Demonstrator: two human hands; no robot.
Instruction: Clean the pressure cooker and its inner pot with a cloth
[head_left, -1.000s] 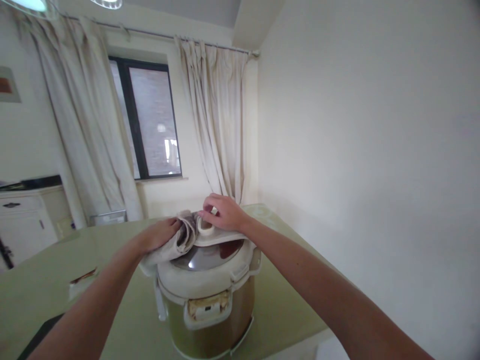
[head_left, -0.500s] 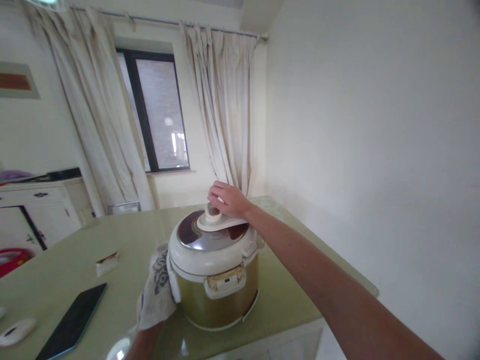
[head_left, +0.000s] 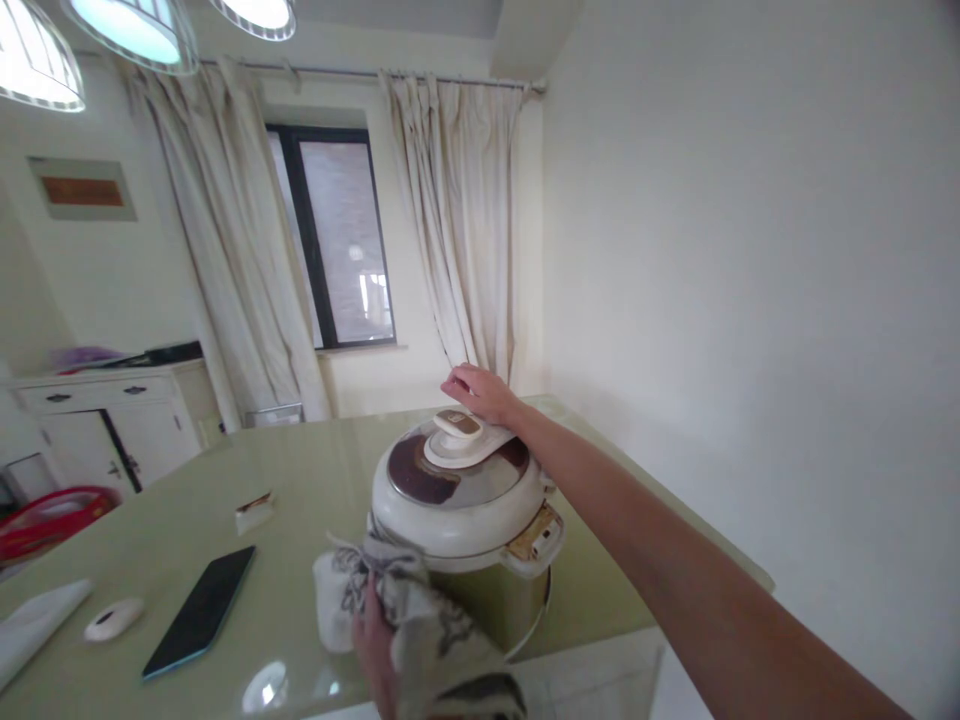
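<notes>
A rice cooker point(head_left: 480, 575) with a cream lid and a gold body stands on the pale green table point(head_left: 187, 510). My right hand point(head_left: 480, 392) rests on the far side of the lid, fingers curled around the cream lid handle point(head_left: 461, 438). My left hand point(head_left: 375, 640) is low at the front and grips a grey patterned cloth point(head_left: 420, 620), which is pressed against the cooker's front left side. Most of the left hand is hidden by the cloth.
A dark phone point(head_left: 201, 610) and a white mouse point(head_left: 112, 620) lie on the table to the left, with a small box point(head_left: 253, 512) further back. A white cabinet point(head_left: 97, 425), curtains point(head_left: 465, 220) and a window point(head_left: 341, 240) are behind. A bare wall point(head_left: 750, 300) runs along the right.
The left hand took the cloth off the lid, down the left side and round to the front. The cooker has turned, its latch now facing right. The right hand stayed on the lid handle.
</notes>
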